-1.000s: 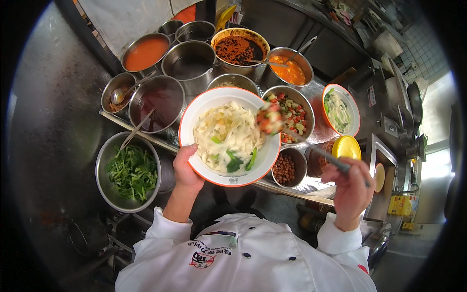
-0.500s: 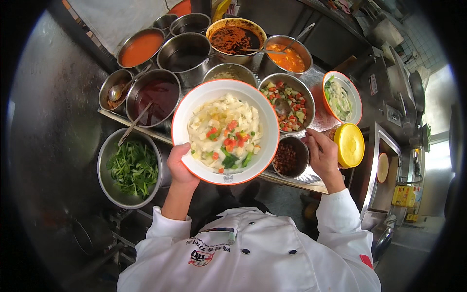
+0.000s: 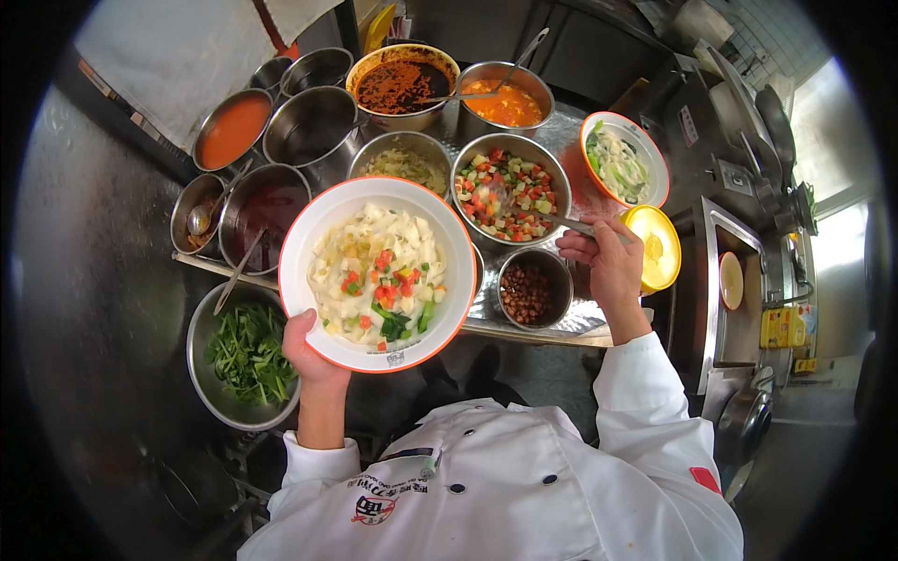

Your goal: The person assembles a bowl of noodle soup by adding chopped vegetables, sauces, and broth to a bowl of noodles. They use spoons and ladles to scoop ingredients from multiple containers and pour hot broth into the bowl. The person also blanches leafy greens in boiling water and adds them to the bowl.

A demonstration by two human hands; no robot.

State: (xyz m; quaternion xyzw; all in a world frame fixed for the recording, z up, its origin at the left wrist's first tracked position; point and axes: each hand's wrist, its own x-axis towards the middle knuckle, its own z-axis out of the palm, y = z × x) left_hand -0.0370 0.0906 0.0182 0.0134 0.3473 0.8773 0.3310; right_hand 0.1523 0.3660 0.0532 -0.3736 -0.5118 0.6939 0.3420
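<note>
Bowl (image 3: 460, 266), white, orange-rimmed, containing noodles (image 3: 360, 252): your left hand (image 3: 313, 353) is gripping edge. Spoon (image 3: 572, 224): your right hand (image 3: 608, 266) is grasping handle, scoop dipping among diced vegetables (image 3: 524, 192) in steel pot (image 3: 564, 178).

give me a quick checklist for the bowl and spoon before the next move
1. Noodle bowl held by the left hand: ok, thumb at the rim.
2. Right hand grip on the spoon: ok, closed around the handle.
3. Spoon reaching into the pot of diced vegetables: ok.
4. Spoon loaded: cannot tell, its end is blurred.
5. Red pieces spread evenly over the noodles: not ok, the far edge has none.
6. Bowl clear of the containers behind it: cannot tell from this overhead view.
</note>
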